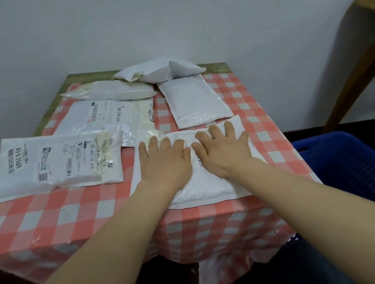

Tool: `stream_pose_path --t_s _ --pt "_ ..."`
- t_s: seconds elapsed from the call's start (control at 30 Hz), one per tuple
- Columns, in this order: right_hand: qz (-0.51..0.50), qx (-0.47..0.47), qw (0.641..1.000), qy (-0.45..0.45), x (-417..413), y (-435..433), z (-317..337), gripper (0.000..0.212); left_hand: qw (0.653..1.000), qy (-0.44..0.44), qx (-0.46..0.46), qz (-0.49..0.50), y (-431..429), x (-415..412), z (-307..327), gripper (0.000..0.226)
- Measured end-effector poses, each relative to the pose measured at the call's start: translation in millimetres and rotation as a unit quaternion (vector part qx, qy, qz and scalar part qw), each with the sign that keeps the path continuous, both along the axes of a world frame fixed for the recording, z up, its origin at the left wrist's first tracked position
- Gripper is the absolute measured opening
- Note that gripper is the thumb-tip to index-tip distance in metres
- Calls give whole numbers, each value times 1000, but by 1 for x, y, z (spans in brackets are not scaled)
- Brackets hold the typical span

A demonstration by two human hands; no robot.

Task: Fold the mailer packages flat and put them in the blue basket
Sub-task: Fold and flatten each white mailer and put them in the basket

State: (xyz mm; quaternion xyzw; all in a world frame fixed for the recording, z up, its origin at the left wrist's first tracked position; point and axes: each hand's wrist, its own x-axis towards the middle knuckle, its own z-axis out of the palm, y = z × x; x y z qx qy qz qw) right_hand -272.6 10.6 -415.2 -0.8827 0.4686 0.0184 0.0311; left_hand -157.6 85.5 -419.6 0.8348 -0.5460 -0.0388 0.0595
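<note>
mailer lain at near table edge | pressed flat under left hand and right hand, fingers straight, nothing gripped | step: flattening | next: fold judged needed, then transfer to blue basket at right

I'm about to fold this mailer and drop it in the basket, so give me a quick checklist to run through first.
1. Both hands on the mailer: ok. The left hand and right hand press flat on the white mailer.
2. Mailer flattened: cannot tell; its middle looks puffy.
3. Mailer fully on the table: ok, near the front edge.
4. Blue basket within reach: ok, beside the table on the right.
5. Basket has room: cannot tell; its inside is only partly in view.
</note>
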Motion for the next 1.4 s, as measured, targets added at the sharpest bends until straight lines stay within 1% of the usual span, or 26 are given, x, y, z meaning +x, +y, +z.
stream_pose_path --t_s 0.6,0.87,1.07,1.13,1.2,1.27,1.3,1.33,1.4 --pt "-1 -20 1000 19 2 0 1 50 1000 -3 -8 -1 -1 -1 1 47" --pt "1 -30 999 16 2 1 4 49 1000 7 -10 2 -3 0 0 47" --pt "-6 -14 1000 13 1 1 4 49 1000 25 -11 10 -4 1 1 47" --pt "-8 14 1000 10 1 0 4 51 999 46 0 11 -3 2 2 48" --pt "-1 58 998 -16 -3 -1 6 53 996 84 13 6 -1 4 7 49" --pt "5 99 992 -82 -10 -5 15 55 986 167 -7 2 4 10 20 51" --pt "-2 105 988 -113 -15 -8 19 55 980 198 -20 4 9 14 25 52" --pt "-19 93 988 -125 -20 -11 23 56 980 198 -32 5 15 18 26 53" --pt "-52 60 991 -104 -31 -10 22 61 993 110 -28 12 26 24 19 59"
